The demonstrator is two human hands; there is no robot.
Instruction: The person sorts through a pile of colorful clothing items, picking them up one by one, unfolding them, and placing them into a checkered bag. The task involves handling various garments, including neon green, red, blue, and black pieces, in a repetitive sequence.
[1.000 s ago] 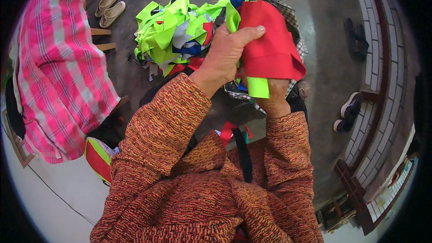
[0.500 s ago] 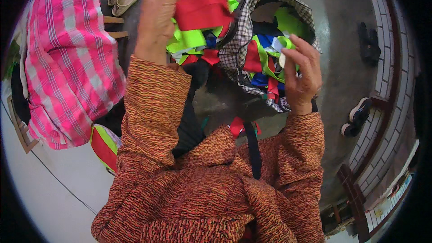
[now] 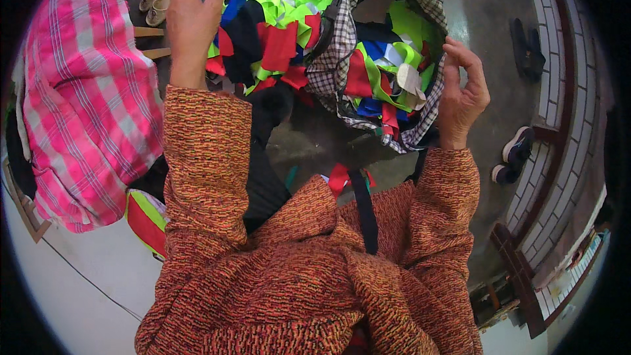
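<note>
My left hand (image 3: 194, 29) is raised beside the left end of a heap of cloth scraps (image 3: 279, 39), fingers and thumb apart, nothing in it. Bright green, red, blue and black pieces make up that heap. To its right stands an open checked bag (image 3: 333, 69), part filled with similar scraps. A whitish piece (image 3: 409, 80) lies on top inside it. Just outside the bag's right rim is my right hand (image 3: 465, 95), with a gap between thumb and forefinger and nothing visible in it. Whether its fingertips touch the rim I cannot tell.
A pink checked cloth (image 3: 92, 92) drapes over something at the left, near wooden legs (image 3: 150, 31) and pale shoes (image 3: 158, 0). Dark shoes (image 3: 527, 49) and sneakers (image 3: 516, 154) lie by the right wall. Red scraps (image 3: 339, 179) and a black strap (image 3: 365, 213) are near my lap.
My left hand has let go of the red cloth and moved left. My right hand has released the whitish piece, now lying in the bag, and shifted right to the rim.
</note>
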